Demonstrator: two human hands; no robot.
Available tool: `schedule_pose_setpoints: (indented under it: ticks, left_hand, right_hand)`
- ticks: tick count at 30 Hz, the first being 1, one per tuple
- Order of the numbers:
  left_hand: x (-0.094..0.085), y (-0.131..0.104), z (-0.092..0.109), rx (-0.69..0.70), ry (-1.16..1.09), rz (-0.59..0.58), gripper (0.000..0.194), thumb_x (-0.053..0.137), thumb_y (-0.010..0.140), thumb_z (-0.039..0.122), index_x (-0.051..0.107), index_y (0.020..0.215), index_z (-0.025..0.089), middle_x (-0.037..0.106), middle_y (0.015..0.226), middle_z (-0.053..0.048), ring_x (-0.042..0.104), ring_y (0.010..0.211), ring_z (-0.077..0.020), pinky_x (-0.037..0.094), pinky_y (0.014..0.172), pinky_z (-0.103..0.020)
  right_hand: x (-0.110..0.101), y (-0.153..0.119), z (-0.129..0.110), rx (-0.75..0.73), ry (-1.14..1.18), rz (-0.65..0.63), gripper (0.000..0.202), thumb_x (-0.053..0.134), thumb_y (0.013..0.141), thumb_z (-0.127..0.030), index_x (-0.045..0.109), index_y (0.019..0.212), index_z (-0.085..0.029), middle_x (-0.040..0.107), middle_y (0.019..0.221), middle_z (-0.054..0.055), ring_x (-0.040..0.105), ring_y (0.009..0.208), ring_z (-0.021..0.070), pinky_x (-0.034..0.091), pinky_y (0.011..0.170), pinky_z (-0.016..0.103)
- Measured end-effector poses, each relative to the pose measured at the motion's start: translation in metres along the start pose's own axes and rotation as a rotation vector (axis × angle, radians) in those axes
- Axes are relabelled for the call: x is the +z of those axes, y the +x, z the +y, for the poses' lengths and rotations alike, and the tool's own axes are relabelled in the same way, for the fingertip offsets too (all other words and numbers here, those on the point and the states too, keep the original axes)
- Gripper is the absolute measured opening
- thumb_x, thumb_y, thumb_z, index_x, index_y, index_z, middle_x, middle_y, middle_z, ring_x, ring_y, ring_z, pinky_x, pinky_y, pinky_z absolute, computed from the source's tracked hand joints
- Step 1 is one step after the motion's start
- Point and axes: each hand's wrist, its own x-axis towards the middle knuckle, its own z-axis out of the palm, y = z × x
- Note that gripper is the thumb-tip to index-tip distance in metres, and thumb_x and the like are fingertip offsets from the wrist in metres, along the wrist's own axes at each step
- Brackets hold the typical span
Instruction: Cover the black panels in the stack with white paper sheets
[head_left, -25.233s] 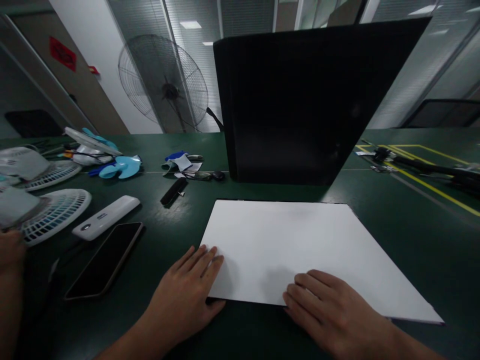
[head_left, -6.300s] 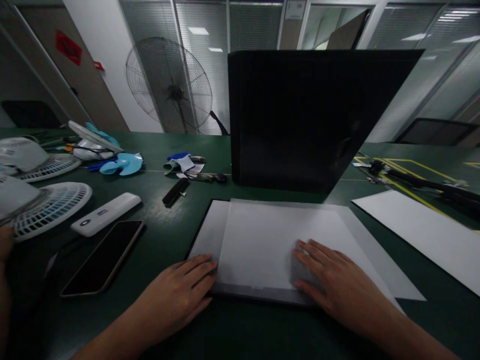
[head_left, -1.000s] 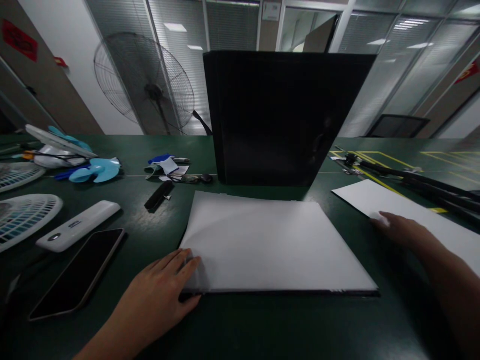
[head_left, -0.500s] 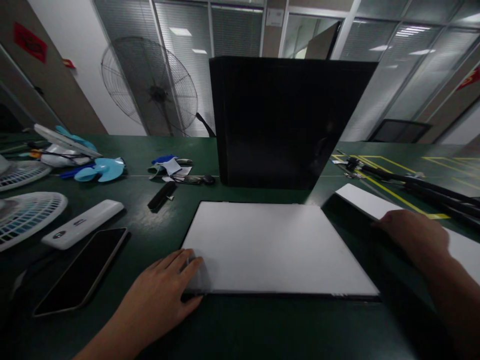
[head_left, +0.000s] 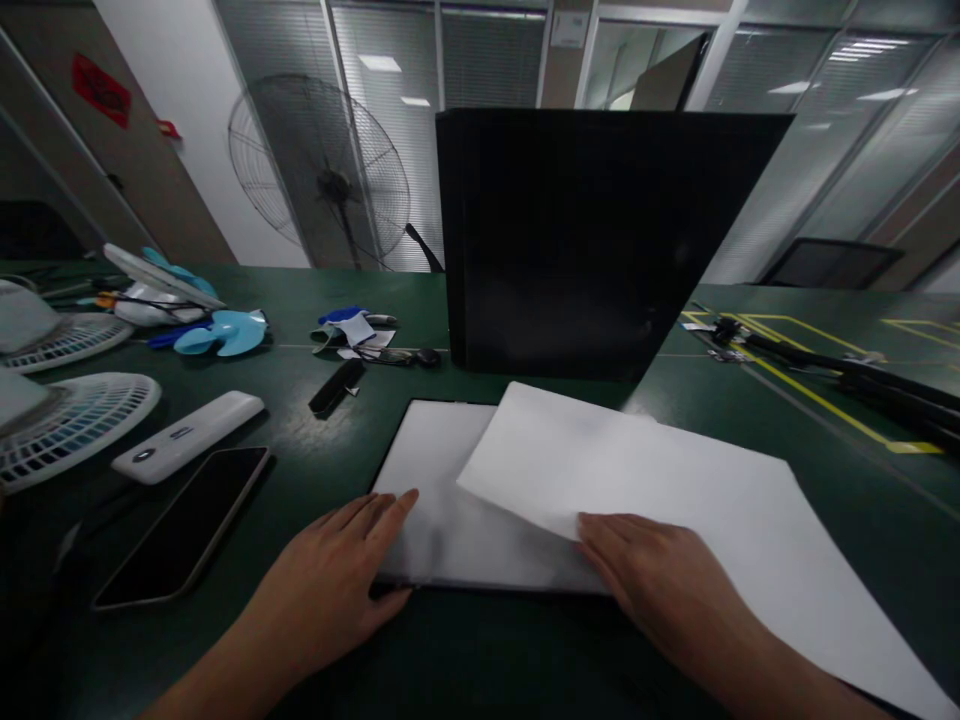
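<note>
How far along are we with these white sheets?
Looks done: the lower sheet lies flat on the table, left hand at its near left corner. In hand: the upper sheet, held askew over it by the right hand. Remaining, probably: squaring the two, since their edges don't line up.

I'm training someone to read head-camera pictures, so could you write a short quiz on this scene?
1. Multiple choice. The right hand holds: A) a pen; B) a white sheet; C) a cable.

2. True or false? The phone lies to the left of the left hand.

3. Fill in the blank. The loose fan blades on the green table are light ____.

Key: 1 B; 2 true; 3 blue.
</note>
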Motion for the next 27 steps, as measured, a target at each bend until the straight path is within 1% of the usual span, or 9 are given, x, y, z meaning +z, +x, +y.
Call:
schedule_pose_setpoints:
  ticks: [2,5,9,12,15,19,21,24,27]
  left_hand:
    - [0.001,0.000,0.000,0.001,-0.007,0.005,0.089,0.066,0.081,0.041,0.032,0.162,0.024,0.057,0.150,-0.015,0.058,0.134,-0.0353,0.048,0.111,-0.054]
    - [0.003,0.001,-0.001,0.020,-0.004,0.028,0.092,0.066,0.081,0.039,0.025,0.163,0.033,0.059,0.148,-0.011,0.060,0.132,-0.0333,0.049,0.110,-0.052]
    - [0.007,0.001,-0.003,0.030,0.011,0.050,0.080,0.067,0.081,0.041,0.042,0.157,0.034,0.060,0.146,-0.012,0.060,0.130,-0.0354,0.050,0.108,-0.054]
    - [0.009,0.001,-0.004,0.032,0.020,0.070,0.065,0.067,0.082,0.043,0.060,0.145,0.030,0.060,0.146,-0.013,0.059,0.130,-0.0378,0.050,0.108,-0.056]
    - [0.009,0.000,-0.003,0.028,0.021,0.083,0.062,0.067,0.082,0.042,0.063,0.141,0.026,0.060,0.145,-0.015,0.060,0.129,-0.0376,0.051,0.108,-0.056]
    - [0.008,-0.001,-0.002,0.025,0.027,0.101,0.060,0.066,0.082,0.042,0.064,0.139,0.025,0.058,0.145,-0.016,0.061,0.127,-0.0388,0.053,0.105,-0.057]
    - [0.008,-0.002,-0.003,0.029,0.032,0.120,0.059,0.066,0.082,0.043,0.065,0.138,0.024,0.056,0.147,-0.018,0.062,0.126,-0.0397,0.055,0.102,-0.057]
    - [0.010,-0.003,-0.004,0.035,0.042,0.151,0.055,0.066,0.081,0.042,0.068,0.133,0.023,0.051,0.151,-0.019,0.061,0.126,-0.0408,0.056,0.100,-0.057]
    - [0.011,-0.002,-0.004,0.038,0.035,0.179,0.054,0.069,0.078,0.042,0.069,0.128,0.021,0.048,0.154,-0.019,0.056,0.132,-0.0421,0.054,0.103,-0.057]
  right_hand:
    - [0.009,0.007,-0.018,-0.139,0.028,0.133,0.036,0.051,0.089,-0.007,0.073,0.116,-0.017,0.075,0.115,0.007,0.074,0.097,0.0229,0.063,0.074,0.035]
    - [0.014,0.012,-0.032,-0.207,0.091,0.230,0.036,0.050,0.093,-0.009,0.071,0.121,-0.017,0.071,0.125,0.005,0.070,0.109,0.0234,0.063,0.082,0.037]
    - [0.004,0.015,-0.041,-0.276,0.225,0.142,0.037,0.046,0.102,-0.019,0.064,0.134,-0.021,0.065,0.137,0.001,0.064,0.122,0.0207,0.059,0.094,0.037]
    - [-0.005,0.018,-0.032,-0.259,0.292,0.039,0.042,0.043,0.106,-0.031,0.055,0.146,-0.025,0.059,0.145,-0.001,0.058,0.130,0.0185,0.054,0.103,0.039]
    - [0.001,0.018,0.005,-0.020,0.194,0.023,0.049,0.040,0.106,-0.043,0.051,0.151,-0.025,0.055,0.149,0.003,0.051,0.139,0.0239,0.048,0.111,0.048]
    - [0.026,0.003,0.093,0.503,0.027,-0.095,0.075,0.034,0.101,-0.067,0.049,0.153,-0.015,0.047,0.155,0.014,0.039,0.146,0.0375,0.035,0.117,0.062]
    - [0.035,-0.009,0.137,0.703,0.043,-0.205,0.086,0.031,0.098,-0.073,0.049,0.152,-0.009,0.047,0.153,0.020,0.044,0.142,0.0412,0.037,0.115,0.063]
    - [0.042,-0.024,0.177,0.810,0.104,-0.284,0.089,0.031,0.096,-0.074,0.056,0.144,-0.003,0.058,0.140,0.024,0.060,0.124,0.0405,0.048,0.106,0.059]
    - [0.047,-0.027,0.183,0.806,0.137,-0.268,0.090,0.030,0.096,-0.075,0.055,0.144,-0.003,0.060,0.137,0.025,0.064,0.119,0.0398,0.052,0.101,0.058]
